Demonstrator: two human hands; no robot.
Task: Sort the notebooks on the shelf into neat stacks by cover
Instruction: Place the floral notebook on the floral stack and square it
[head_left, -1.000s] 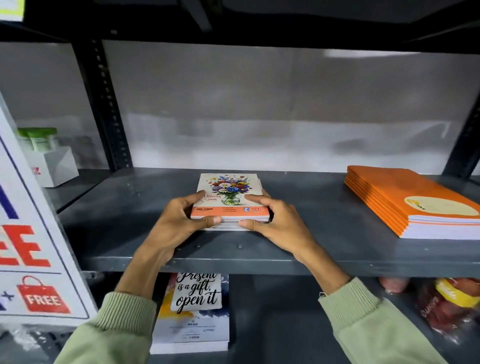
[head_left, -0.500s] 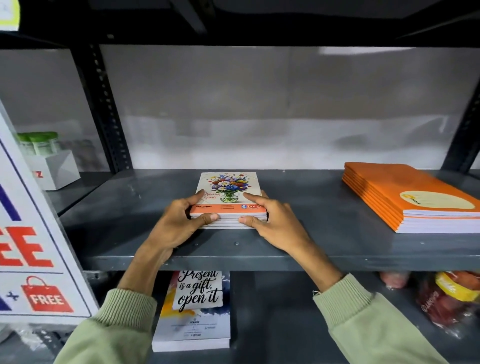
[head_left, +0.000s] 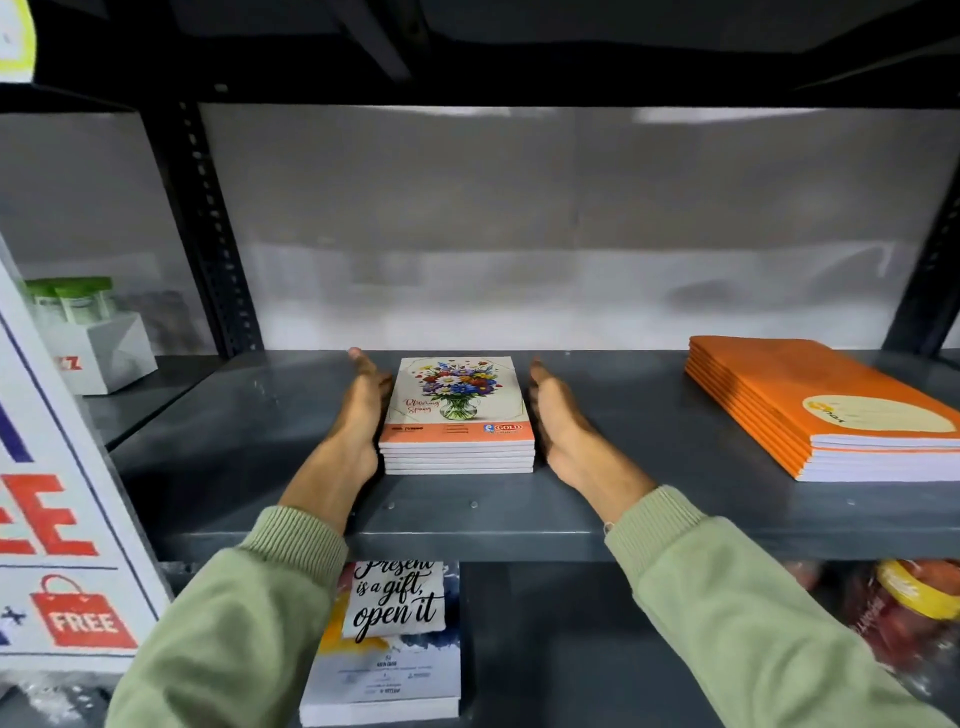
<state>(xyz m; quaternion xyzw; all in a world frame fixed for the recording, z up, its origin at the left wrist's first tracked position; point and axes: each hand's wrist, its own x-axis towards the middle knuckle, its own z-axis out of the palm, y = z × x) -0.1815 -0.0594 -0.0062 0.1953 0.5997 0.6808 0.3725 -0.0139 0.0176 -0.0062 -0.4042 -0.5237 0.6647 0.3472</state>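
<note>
A squared stack of several flower-cover notebooks (head_left: 457, 415) lies in the middle of the grey metal shelf (head_left: 623, 509). My left hand (head_left: 358, 410) lies flat on edge against the stack's left side, fingers straight. My right hand (head_left: 561, 421) stands the same way beside the stack's right side, a thin gap showing near the fingertips. Neither hand grips anything. A stack of several orange notebooks (head_left: 831, 405) rests at the shelf's right end.
On the lower shelf lies a stack of "Present is a gift, open it" notebooks (head_left: 389, 649), with red packaged goods (head_left: 904, 618) to the right. A white "FREE" sign (head_left: 62, 519) leans at the left. A white box with green-capped tubes (head_left: 88, 332) sits beyond the black upright post (head_left: 202, 228).
Both hands let go of the stack's front corners and slid along its sides, now flat against left and right edges. The stack looks squared up.
</note>
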